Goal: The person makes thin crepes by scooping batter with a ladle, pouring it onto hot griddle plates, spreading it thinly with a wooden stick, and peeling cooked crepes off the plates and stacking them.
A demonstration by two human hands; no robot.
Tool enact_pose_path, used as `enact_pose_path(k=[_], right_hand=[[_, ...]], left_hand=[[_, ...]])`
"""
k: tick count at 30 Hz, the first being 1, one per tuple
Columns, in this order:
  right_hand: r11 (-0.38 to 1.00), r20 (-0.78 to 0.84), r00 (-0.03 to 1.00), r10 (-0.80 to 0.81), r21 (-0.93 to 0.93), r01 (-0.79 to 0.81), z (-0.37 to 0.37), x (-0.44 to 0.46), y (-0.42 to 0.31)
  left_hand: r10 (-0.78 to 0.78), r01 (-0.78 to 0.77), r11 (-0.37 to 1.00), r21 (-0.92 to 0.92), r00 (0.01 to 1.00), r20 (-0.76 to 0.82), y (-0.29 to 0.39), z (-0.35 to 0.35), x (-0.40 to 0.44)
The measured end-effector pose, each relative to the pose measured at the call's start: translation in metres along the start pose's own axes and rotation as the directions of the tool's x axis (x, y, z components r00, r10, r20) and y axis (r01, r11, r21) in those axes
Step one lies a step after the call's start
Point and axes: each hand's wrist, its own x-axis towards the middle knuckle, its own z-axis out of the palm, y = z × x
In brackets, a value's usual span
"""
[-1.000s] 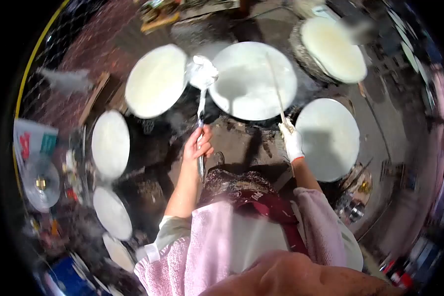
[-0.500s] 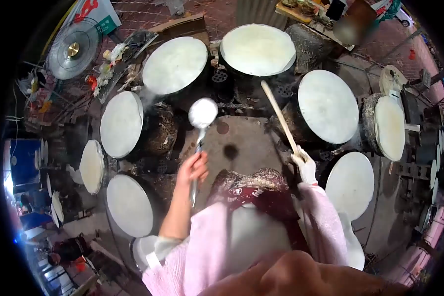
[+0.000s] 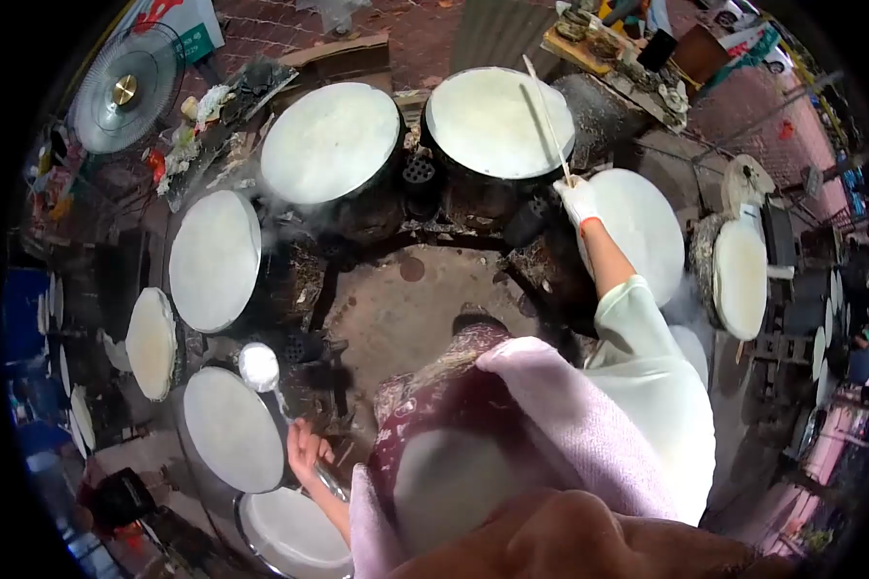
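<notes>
Fingers of the bare left hand [image 3: 309,449] curled loosely around the handle of a long silvery metal ladle [image 3: 259,367], tips slightly parted; exact thumb position impossible to tell. Ladle raised at lower left, bowl uppermost, round and bright white, overlapping the upper right edge of a flat, round, white-topped griddle [image 3: 227,434]; full or merely coated, hard to tell. Just below, partly behind the forearm, a wide round metal basin [image 3: 244,534] with smooth white contents. Farther right, at top centre, a large round griddle covered in pale cream-white [image 3: 483,121], and slanting across its right side a thin, straight, pale wooden stick [image 3: 547,118], tip near the far edge; contact with the surface unclear. At the stick's lower end, the white-gloved right hand [image 3: 577,201], fingers closed around the wood, beside another round griddle with a plain white top [image 3: 642,232].
</notes>
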Motion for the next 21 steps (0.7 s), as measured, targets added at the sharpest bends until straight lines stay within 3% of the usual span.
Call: enact_pose_path(k=[3,5,7,8,11,12,13,15,16,19,20,21], right_hand=[[0.999,-0.110,0.994,-0.024,-0.031,0.020,0.009,0.073,0.004],[0.994,-0.046,0.993,0.109,-0.002,-0.109,-0.005,0.088,-0.032],[0.990,-0.113,0.984,0.137,0.010,-0.137,0.004,0.108,-0.041],[0.983,-0.147,0.974,0.175,0.075,-0.166,0.007,0.111,-0.050],[0.968,-0.130,0.961,0.243,0.101,-0.231,0.008,0.114,-0.071],[0.981,-0.222,0.956,0.192,0.065,-0.182,0.023,0.125,-0.055],[0.982,-0.183,0.965,0.190,0.056,-0.183,0.022,0.122,-0.060],[0.970,-0.224,0.968,0.112,0.236,-0.058,0.032,0.125,-0.054],[0.943,-0.215,0.977,0.014,0.329,0.059,0.036,0.128,-0.053],[0.912,-0.198,0.972,-0.128,0.360,0.194,0.027,0.121,-0.059],[0.916,-0.236,0.958,-0.160,0.327,0.233,0.038,0.132,-0.042],[0.895,-0.266,0.946,-0.184,0.352,0.273,0.042,0.142,-0.032]], left_hand=[[0.090,-0.090,0.981,-0.173,0.996,-0.010,-0.027,0.032,-0.014],[0.153,-0.150,0.972,-0.180,0.988,0.003,-0.042,0.062,-0.021],[0.213,-0.220,0.947,-0.233,0.975,-0.055,-0.055,0.060,-0.027],[0.202,-0.175,0.938,-0.300,0.978,0.060,-0.060,0.057,-0.029],[0.254,-0.215,0.913,-0.346,0.964,0.073,-0.076,0.075,-0.040],[0.258,-0.227,0.901,-0.369,0.966,0.036,-0.080,0.080,-0.044],[0.270,-0.237,0.895,-0.376,0.962,0.036,-0.084,0.083,-0.047],[0.292,-0.252,0.884,-0.394,0.955,0.044,-0.091,0.086,-0.051],[0.322,-0.324,0.864,-0.386,0.944,-0.071,-0.095,0.085,-0.054],[0.355,-0.422,0.845,-0.328,0.902,-0.246,-0.102,0.088,-0.062],[0.341,-0.419,0.834,-0.360,0.903,-0.261,-0.101,0.083,-0.063],[0.327,-0.335,0.895,-0.294,0.942,-0.078,-0.101,0.062,-0.066]])
